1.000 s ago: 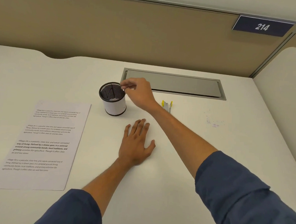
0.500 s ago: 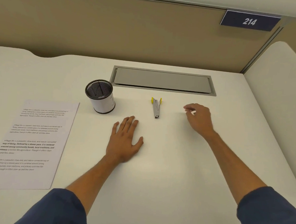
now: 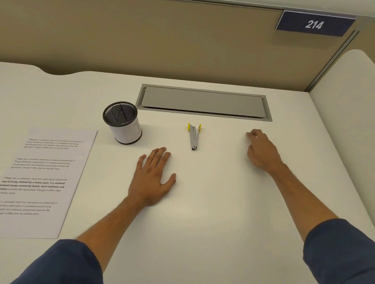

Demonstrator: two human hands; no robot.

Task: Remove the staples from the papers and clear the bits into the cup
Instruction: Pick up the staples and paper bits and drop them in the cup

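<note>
A mesh cup with a white paper band stands upright on the white desk, left of centre. A printed paper sheet lies flat at the left. A grey staple remover with yellow tips lies between my hands. My left hand rests flat on the desk, palm down, just below the cup and holding nothing. My right hand is to the right of the remover, its fingertips pinched together against the desk surface. Whether a bit sits between those fingertips is too small to tell.
A grey cable hatch is set into the desk behind the remover. A tan partition wall with a "214" sign runs along the back. A white side panel borders the desk on the right.
My right hand left the cup's rim and swung right, past the staple remover, down to the desk. It now pinches at the surface there. My left hand has stayed flat.
</note>
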